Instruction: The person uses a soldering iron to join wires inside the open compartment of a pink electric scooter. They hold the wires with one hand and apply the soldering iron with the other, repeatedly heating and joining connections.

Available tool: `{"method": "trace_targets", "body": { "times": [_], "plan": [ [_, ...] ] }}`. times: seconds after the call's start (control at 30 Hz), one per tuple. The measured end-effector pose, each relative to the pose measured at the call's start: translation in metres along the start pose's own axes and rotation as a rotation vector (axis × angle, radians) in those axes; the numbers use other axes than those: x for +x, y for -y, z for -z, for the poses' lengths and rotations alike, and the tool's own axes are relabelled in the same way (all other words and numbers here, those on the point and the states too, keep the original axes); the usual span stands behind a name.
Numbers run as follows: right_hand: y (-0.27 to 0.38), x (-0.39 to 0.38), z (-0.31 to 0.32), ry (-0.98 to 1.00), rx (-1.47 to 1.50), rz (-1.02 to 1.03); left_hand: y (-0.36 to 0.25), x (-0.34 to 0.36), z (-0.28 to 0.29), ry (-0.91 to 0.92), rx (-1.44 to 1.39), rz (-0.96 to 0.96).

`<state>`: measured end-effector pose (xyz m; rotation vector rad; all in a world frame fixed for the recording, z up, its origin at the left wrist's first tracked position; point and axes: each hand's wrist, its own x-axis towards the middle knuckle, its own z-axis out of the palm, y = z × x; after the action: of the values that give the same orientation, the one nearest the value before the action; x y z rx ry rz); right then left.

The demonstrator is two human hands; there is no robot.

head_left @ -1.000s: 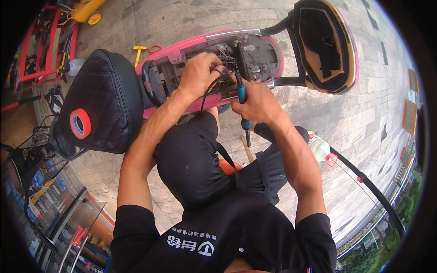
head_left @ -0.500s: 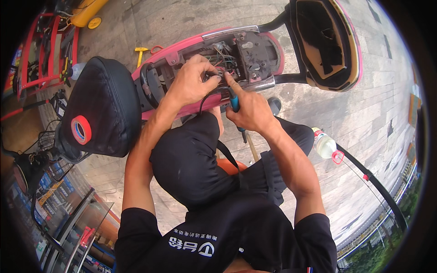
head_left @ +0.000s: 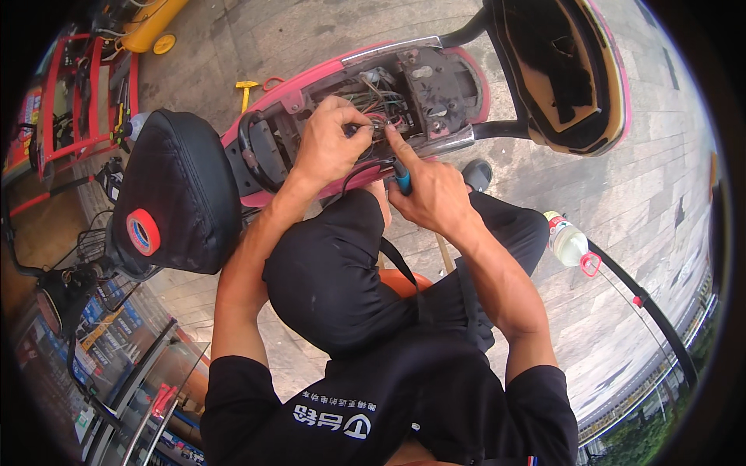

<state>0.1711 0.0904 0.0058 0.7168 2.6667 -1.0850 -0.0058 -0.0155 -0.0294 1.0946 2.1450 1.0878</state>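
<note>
Pink plastic framed the opened scooter body (head_left: 311,81) where my fingers worked, its bay of tangled wires (head_left: 381,105) lying right under my fingertips. My left hand (head_left: 330,144) was curled shut, thumb and forefinger pinched on something small and dark at the edge of the wire bundle; what exactly they gripped I could not tell. My right hand (head_left: 431,194) sat just beside it, nearly touching, with the forefinger stretched out straight so its tip pressed into the wires, while the other fingers wrapped closed around a blue-handled tool (head_left: 402,180) whose grip poked out between thumb and palm. A black cable (head_left: 359,167) looped from the bay down below my left fingers and across toward my right. Beyond my left wrist stood the raised black seat (head_left: 183,194) with a roll of red tape (head_left: 143,231) resting on it. Past my right forearm a clear plastic bottle (head_left: 566,241) lay on the paving, well apart from both hands.
</note>
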Motion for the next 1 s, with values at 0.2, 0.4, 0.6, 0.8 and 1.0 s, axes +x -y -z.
{"method": "trace_targets", "body": {
  "times": [0.2, 0.4, 0.6, 0.8, 1.0],
  "plan": [
    [0.001, 0.000, -0.004, 0.026, -0.050, 0.013, -0.001, -0.001, 0.002, 0.016, -0.048, -0.029],
    [0.002, 0.003, -0.006, 0.014, -0.124, 0.061, 0.002, -0.002, 0.004, 0.046, -0.105, -0.009],
    [0.004, 0.007, -0.011, 0.042, -0.152, 0.054, 0.004, -0.002, 0.002, 0.025, -0.142, -0.002],
    [0.008, -0.002, 0.000, 0.013, -0.058, 0.059, 0.000, -0.005, 0.001, -0.032, -0.089, 0.004],
    [-0.005, -0.050, 0.042, -0.151, 0.299, 0.008, -0.001, -0.007, -0.002, -0.086, -0.061, 0.003]
  ]
}}
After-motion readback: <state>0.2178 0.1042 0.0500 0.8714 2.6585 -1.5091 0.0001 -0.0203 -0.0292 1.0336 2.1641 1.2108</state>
